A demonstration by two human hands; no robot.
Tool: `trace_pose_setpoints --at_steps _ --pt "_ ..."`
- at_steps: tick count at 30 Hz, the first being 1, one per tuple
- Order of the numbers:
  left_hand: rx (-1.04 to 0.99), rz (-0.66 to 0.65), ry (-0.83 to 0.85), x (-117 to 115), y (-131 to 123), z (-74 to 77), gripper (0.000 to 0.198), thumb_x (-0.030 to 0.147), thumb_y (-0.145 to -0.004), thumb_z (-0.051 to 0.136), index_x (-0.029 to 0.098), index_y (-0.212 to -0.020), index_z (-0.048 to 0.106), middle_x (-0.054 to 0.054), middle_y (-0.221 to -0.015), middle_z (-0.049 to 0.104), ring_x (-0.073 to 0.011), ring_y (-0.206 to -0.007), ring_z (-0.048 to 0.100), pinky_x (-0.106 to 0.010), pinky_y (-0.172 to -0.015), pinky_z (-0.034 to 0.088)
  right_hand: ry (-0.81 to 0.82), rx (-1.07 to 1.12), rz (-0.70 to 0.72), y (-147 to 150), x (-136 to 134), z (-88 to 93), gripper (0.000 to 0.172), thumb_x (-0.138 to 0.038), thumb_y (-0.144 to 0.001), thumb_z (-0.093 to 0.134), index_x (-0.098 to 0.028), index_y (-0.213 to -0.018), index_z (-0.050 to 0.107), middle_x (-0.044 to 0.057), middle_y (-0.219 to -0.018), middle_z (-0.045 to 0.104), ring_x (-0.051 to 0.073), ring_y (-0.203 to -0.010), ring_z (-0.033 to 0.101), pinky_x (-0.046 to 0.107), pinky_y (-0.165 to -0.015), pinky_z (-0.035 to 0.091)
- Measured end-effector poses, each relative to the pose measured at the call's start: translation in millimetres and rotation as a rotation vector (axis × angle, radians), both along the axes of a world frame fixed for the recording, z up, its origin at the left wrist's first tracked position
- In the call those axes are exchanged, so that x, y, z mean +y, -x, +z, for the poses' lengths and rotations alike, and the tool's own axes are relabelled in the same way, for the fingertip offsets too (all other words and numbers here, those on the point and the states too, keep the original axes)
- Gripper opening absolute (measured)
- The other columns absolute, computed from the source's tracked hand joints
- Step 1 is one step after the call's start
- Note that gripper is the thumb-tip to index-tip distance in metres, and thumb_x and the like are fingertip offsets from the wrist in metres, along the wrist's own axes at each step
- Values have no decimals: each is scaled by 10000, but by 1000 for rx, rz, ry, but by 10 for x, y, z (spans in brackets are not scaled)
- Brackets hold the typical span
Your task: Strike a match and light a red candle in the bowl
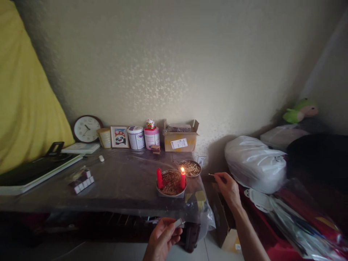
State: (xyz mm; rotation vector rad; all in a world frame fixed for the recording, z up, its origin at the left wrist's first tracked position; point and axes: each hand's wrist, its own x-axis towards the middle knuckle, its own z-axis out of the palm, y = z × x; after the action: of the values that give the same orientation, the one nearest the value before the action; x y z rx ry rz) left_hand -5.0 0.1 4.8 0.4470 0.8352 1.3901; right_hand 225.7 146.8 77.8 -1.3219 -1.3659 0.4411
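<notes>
A match [211,175] is being pinched by the right hand [227,189], right of the candle dish [172,195]; nearer than the dish, a small box [178,222] is being held by the left hand [165,235]. In the dish, a red candle [183,181] is burning. Behind it, a carton [191,143] label [179,144] is showing, illegibly small.

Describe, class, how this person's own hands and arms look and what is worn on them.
Both the left hand and right hand are ungloved. The right forearm is slim and bare, with no sleeve or watch visible.
</notes>
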Motion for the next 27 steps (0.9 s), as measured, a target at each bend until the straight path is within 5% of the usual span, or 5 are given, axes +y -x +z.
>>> trace_pose_setpoints --at_steps 9,16,19,27 --pt "-30 1 -1 31 -59 -75 421 456 -475 873 180 -706 655 -61 -745 768 -180 -686 680 -295 -648 458 22 79 49 356 77 -181 232 -421 -634 652 -193 -674 675 33 -647 683 200 -619 591 319 -626 445" --pt "-47 -13 32 19 -77 -24 436 468 -455 877 183 -698 651 -34 -681 753 -168 -664 678 -283 -650 456 -53 283 227 273 -46 242 345 -560 -691 633 -218 -730 610 3 -702 640 159 -659 595 319 -664 508" --pt "-47 -17 22 5 -90 -8 442 472 -453 876 179 -697 652 -24 -665 746 -163 -651 676 -280 -640 453 -60 179 241 134 -90 324 384 -606 -709 590 -223 -725 609 3 -686 626 154 -634 593 325 -651 521" --pt "-62 -53 12 -10 -92 -16 421 457 -477 872 182 -704 649 -31 -678 730 -177 -683 666 -297 -656 445 -12 -95 -40 15 103 -137 271 -463 -656 605 -201 -697 660 65 -709 700 229 -667 627 362 -665 479"
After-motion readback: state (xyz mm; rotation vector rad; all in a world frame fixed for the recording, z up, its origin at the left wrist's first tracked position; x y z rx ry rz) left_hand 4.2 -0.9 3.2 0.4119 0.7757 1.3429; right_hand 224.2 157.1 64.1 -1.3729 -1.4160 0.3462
